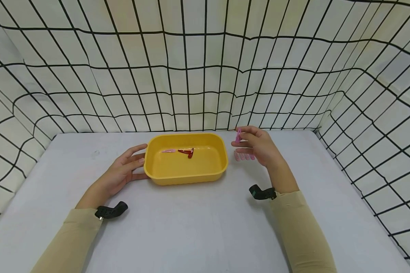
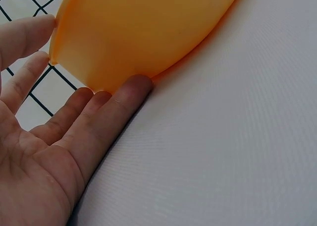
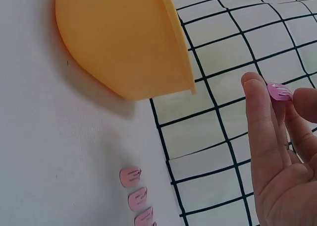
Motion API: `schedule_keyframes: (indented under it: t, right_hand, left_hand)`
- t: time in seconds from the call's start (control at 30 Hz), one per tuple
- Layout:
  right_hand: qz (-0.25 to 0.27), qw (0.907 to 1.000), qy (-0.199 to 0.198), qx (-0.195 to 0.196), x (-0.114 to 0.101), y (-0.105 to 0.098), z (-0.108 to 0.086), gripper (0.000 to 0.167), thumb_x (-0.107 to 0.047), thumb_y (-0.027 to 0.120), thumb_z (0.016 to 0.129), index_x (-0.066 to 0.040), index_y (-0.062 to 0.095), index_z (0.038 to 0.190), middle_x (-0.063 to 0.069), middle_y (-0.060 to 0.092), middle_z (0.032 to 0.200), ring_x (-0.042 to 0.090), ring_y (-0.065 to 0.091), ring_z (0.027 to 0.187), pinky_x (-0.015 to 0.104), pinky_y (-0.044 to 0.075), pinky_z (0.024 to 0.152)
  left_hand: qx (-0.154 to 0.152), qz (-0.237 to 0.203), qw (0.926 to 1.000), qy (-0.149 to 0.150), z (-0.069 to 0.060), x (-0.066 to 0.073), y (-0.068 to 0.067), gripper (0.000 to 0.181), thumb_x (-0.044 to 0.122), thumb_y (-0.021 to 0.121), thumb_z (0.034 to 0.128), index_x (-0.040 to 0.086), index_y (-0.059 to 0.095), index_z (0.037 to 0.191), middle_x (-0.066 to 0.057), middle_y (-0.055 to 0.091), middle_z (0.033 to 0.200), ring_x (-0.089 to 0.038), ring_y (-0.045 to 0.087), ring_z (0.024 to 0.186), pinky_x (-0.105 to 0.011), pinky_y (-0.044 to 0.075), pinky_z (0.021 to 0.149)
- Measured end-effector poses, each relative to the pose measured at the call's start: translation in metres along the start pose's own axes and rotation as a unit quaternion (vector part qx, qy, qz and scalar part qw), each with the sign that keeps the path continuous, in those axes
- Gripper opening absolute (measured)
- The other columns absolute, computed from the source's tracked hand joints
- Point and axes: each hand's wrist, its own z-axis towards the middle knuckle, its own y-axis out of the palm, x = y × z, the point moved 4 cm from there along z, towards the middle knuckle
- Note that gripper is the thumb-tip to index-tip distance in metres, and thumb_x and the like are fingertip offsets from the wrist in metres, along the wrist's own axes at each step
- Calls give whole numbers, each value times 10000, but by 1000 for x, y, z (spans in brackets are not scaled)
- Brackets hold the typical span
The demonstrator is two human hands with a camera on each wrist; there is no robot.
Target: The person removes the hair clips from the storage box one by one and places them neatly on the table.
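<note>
A yellow tray (image 1: 186, 178) sits on the white table, with a pink hair clip (image 1: 168, 151) and red hair clips (image 1: 190, 153) lying inside. My left hand (image 1: 123, 170) touches the tray's left side with fingers extended; the left wrist view shows fingertips against its rim and lower wall. To the right of the tray, my raised right hand (image 1: 256, 144) pinches a pink hair clip (image 3: 280, 92) between thumb and fingers. Below that hand, a row of several pale pink hair clips (image 1: 245, 156) lies on the table, partly hidden by the hand in the head view.
A black wire grid (image 1: 205, 68) rises along the back of the table and along both sides. The white tabletop (image 1: 191, 227) stretches toward the front between the two forearms. Each wrist wears a black band (image 1: 111, 210).
</note>
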Motion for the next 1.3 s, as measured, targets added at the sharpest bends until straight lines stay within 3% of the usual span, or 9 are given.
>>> schedule_keyframes:
  t: [0.33,0.73,0.93,1.1,1.3]
  right_hand:
    - [-98,9997,106,220,4,-15,1,306,-234,588,1017,-74,596,1278,84,612,1205,212,734,980,356,604,820]
    - [-162,9973,385,607,15,-38,5,330,-249,623,998,-106,586,1294,68,658,1098,187,731,984,354,593,858]
    - [-175,9959,468,751,17,-45,5,352,-245,616,1002,-102,575,1320,150,635,1194,174,728,977,394,576,891]
    - [-190,9950,468,856,21,-50,4,321,-225,609,1005,-102,585,1300,187,611,1230,153,713,956,341,602,840]
    - [-284,9950,437,852,25,-59,3,315,-212,598,1010,-97,577,1302,97,636,1110,152,692,960,338,599,851]
  left_hand:
    - [12,3,10000,-21,0,0,-1,540,176,506,1055,206,300,1553,-198,271,1560,-142,635,1165,-401,590,892]
    - [-4,10,10000,-8,0,0,-1,533,166,505,1055,203,306,1548,-192,279,1556,-133,641,1152,-402,591,890]
    - [-22,22,10000,21,0,1,-1,526,170,504,1055,207,313,1544,-173,303,1543,-134,643,1150,-401,591,892]
    - [7,50,10000,3,0,1,-1,526,172,505,1055,212,316,1544,-177,302,1546,-135,643,1147,-398,591,893]
    - [45,71,10000,-43,0,1,-1,535,178,507,1054,211,305,1549,-204,260,1568,-127,644,1146,-390,592,889]
